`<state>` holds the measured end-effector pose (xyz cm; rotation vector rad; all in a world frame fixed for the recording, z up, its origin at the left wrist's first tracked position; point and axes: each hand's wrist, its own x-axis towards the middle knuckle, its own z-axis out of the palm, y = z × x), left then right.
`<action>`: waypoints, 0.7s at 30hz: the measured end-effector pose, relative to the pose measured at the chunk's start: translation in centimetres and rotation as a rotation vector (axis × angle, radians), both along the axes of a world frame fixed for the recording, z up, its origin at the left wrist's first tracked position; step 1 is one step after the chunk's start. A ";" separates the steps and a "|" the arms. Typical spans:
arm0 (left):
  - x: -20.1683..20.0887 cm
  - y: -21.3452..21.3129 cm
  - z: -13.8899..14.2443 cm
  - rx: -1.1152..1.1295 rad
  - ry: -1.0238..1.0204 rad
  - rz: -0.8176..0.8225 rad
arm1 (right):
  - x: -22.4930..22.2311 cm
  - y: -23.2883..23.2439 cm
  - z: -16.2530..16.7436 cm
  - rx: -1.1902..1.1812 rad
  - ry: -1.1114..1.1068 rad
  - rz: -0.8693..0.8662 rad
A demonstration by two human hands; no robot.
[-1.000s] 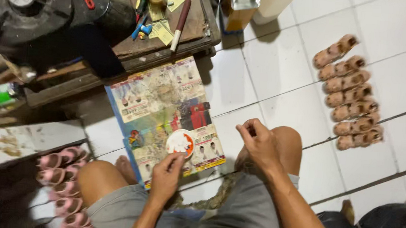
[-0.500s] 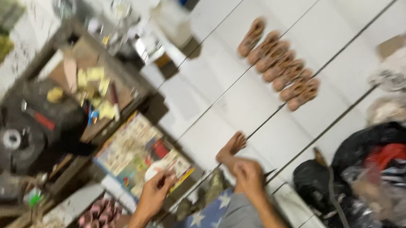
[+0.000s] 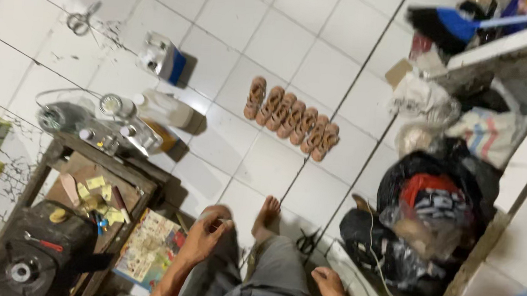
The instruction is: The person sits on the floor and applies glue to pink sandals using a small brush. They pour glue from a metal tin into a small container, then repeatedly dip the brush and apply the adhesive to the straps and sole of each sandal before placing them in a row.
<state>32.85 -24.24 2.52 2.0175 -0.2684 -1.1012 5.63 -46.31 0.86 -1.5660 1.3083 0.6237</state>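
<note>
Seated on white tile floor (image 3: pixel 321 52), one knee raised, bare foot (image 3: pixel 267 218) flat on the tile. Left hand (image 3: pixel 205 232) rests on the raised knee, fingers curled and pinched on a small pale object (image 3: pixel 225 222) (too small to identify). Right hand (image 3: pixel 328 283) is down by the hip, palm to the floor, fingers loosely spread, holding nothing, just beside a pair of dark scissors (image 3: pixel 308 240) lying on the tile. A colourful printed sheet (image 3: pixel 149 252) lies on the floor just left of the raised knee, under the edge of a low wooden bench (image 3: pixel 111 170) that carries yellow scraps and a dark round machine (image 3: pixel 39 252). Well ahead of the foot, a row of tan sandal uppers (image 3: pixel 291 118) lies side by side. To the right, black bags (image 3: pixel 428 211) piled against a step.
</note>
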 end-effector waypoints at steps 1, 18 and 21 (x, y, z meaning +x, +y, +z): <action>1.4 -0.6 0.8 0.006 0.013 0.024 | 1.3 -0.2 0.7 -0.005 -0.058 -0.031; 42.8 -6.1 5.9 -0.191 0.257 0.534 | 48.6 -15.3 5.3 -0.033 -0.179 -0.260; 50.1 -6.0 7.1 -0.318 0.066 0.616 | 55.4 -15.7 6.5 -0.127 -0.061 -0.135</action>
